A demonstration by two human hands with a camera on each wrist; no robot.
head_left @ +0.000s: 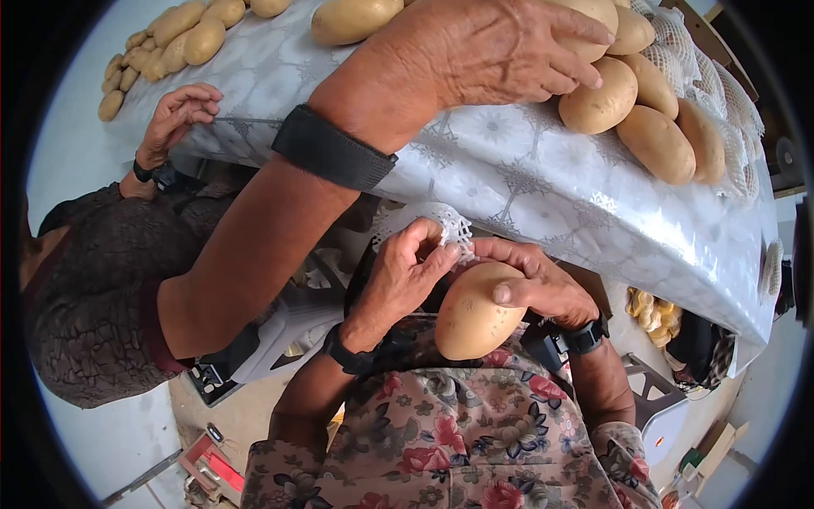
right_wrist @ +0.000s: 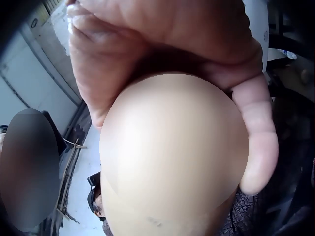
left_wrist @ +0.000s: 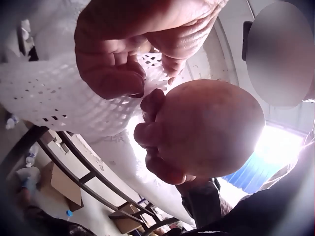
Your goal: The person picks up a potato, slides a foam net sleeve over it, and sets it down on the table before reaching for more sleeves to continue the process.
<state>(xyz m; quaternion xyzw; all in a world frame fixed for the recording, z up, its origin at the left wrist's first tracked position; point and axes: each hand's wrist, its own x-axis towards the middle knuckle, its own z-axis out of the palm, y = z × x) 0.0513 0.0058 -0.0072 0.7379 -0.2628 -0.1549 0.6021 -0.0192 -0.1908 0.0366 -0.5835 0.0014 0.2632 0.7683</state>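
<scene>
In the head view, my left hand (head_left: pixel 403 276) pinches the edge of a white foam net (head_left: pixel 437 220) between thumb and fingers. Beside it, my right hand (head_left: pixel 547 284) grips a large potato (head_left: pixel 479 312), its thumb on the near side and a finger reaching to the net. The left wrist view has the net (left_wrist: pixel 54 96) hanging from my left hand (left_wrist: pixel 142 44), apart from the potato (left_wrist: pixel 211 128). The potato (right_wrist: pixel 172 152) fills the right wrist view, below the palm of my right hand (right_wrist: pixel 172 39).
Another person's arm (head_left: pixel 263 220) reaches across from the left, that hand on potatoes at the cloth-covered table's (head_left: pixel 500 161) far side. More potatoes (head_left: pixel 203 38) lie at the back left, and netted potatoes (head_left: pixel 699 140) at the right. Crates stand below.
</scene>
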